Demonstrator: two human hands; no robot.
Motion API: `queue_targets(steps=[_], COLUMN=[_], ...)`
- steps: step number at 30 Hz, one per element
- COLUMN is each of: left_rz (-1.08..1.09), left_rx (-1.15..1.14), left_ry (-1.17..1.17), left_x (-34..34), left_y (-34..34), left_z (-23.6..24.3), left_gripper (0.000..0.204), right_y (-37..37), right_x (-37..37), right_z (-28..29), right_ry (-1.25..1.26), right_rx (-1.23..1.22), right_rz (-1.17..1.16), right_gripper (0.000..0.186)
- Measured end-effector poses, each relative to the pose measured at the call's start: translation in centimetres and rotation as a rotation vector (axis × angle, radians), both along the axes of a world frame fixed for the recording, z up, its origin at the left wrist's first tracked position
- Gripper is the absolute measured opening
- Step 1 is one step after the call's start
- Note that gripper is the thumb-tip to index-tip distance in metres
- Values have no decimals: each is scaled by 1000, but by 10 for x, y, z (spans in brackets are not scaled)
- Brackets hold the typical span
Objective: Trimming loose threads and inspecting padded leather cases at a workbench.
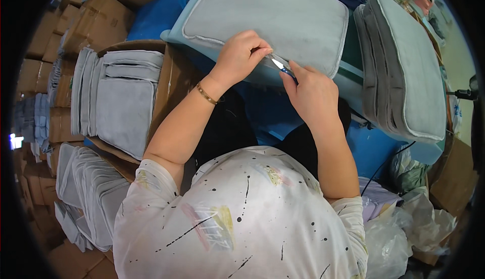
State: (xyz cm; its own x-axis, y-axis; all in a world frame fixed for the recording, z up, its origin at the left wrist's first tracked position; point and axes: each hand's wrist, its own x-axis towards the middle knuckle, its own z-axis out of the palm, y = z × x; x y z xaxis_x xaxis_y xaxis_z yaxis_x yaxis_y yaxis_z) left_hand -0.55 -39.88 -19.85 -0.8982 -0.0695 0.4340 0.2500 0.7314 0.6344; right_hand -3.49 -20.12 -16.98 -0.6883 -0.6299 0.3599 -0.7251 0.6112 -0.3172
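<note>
A grey cushion point(273, 16) with piped edges lies flat across the light blue surface in front of me. My left hand point(240, 57) is at its near edge, thumb and finger pinched together on what looks like a bit of that edge or a thread; the pinched thing is too small to make out. My right hand point(316, 93) grips small thread snips point(283, 67) with a blue handle. Their metal blades point up and left, close to my left fingertips at the cushion's edge.
On the right stands a stack of grey cushions point(411, 72). At left, an open cardboard box point(174, 72) holds more cushions point(126, 97), with another pile point(96, 193) below it. Cardboard boxes point(96, 24) are stacked behind. Clear plastic bags point(386, 243) lie at lower right.
</note>
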Motion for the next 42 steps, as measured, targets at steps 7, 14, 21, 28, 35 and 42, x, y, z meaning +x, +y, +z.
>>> queue_targets(steps=[7,14,21,28,35,42], left_rz=[5,239,390,351,303,235], left_rx=[92,-146,-60,2,10,36], left_ry=[-19,439,422,339,321,271], left_x=[1,28,19,21,26,30], left_y=[2,5,30,29,27,22], left_z=[-3,-39,-53,-47,-45,-43], left_gripper=[12,30,27,13,11,12], right_y=[-2,35,33,12,4,-1], right_x=[-3,12,18,10,3,3], right_z=[7,6,-5,3,3,10], right_ry=[23,-269,-468,-416,-428,-442], right_rx=[76,-228,-220,-178,-138,-91], right_rz=[13,-27,-50,-28,-42,-64], right_gripper=[19,24,28,24,22,22])
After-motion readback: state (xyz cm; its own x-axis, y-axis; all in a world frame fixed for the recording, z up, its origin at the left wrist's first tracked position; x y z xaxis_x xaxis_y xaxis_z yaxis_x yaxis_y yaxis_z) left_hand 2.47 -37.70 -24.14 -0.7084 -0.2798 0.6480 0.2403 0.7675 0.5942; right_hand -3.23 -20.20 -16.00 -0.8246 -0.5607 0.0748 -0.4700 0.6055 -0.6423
